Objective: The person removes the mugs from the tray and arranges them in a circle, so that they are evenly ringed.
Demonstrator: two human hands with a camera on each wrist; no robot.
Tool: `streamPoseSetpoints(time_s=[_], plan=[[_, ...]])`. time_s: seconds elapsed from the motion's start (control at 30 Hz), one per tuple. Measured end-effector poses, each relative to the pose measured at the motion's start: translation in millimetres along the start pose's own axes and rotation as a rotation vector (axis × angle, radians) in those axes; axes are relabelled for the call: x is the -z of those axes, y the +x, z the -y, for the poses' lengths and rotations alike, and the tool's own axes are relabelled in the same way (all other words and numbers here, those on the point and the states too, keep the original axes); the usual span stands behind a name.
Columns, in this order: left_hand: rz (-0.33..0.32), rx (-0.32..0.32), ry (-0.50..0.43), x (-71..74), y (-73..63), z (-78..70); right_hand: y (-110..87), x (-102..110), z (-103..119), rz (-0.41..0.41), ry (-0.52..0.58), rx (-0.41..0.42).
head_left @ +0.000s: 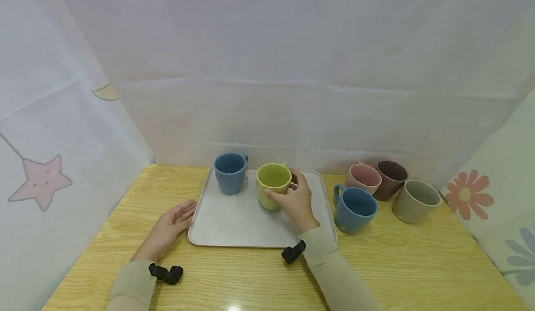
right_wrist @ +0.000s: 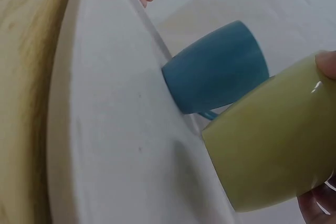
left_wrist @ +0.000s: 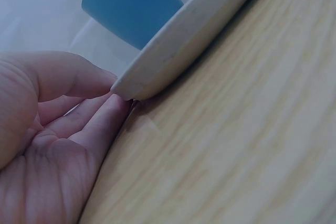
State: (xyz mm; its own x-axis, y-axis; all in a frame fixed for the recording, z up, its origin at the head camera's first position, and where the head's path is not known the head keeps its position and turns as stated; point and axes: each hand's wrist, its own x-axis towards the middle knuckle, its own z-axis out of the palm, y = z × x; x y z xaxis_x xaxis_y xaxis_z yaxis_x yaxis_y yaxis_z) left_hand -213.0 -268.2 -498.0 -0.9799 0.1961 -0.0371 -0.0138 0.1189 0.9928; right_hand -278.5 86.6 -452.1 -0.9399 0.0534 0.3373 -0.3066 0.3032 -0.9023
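Observation:
My right hand (head_left: 297, 202) grips a yellow-green mug (head_left: 271, 198) around its sides, thumb at the front and fingers behind on the right. In the right wrist view the mug's base stands just off the tray surface, with a shadow beside it. Beneath is a pale rectangular tray (head_left: 234, 230). A blue mug (head_left: 231, 177) stands upright at the tray's back left, handle to the back right. My left hand (head_left: 165, 230) rests on the table at the tray's left edge, fingers extended. In the left wrist view its fingertips (left_wrist: 107, 85) touch the tray's rim.
Right of the tray, several upright mugs stand close together: a second blue mug (head_left: 355, 211), a pink mug (head_left: 363, 177), a dark brown mug (head_left: 389, 181) and a grey-beige mug (head_left: 414, 202). A pale cloth (head_left: 267, 93) hangs behind the wooden table (head_left: 225, 278).

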Motion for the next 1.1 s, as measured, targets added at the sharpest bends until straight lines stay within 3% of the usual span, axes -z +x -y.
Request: streamPoseSetpoints(time_s=[0.37, 0.8, 1.1], plan=[[0.001, 0.005, -0.006, -0.1, -0.1, 0.6, -20.0, 38, 23, 0.004, 0.001, 0.208], [-0.006, -0.008, 0.012, -0.5, -0.1, -0.5, -33.5, 102, 57, -0.028, 0.142, 0.31], [0.003, -0.012, 0.012, -1.1, -0.6, -2.3, -42.2, 149, 60, -0.05, 0.28, 0.384]])
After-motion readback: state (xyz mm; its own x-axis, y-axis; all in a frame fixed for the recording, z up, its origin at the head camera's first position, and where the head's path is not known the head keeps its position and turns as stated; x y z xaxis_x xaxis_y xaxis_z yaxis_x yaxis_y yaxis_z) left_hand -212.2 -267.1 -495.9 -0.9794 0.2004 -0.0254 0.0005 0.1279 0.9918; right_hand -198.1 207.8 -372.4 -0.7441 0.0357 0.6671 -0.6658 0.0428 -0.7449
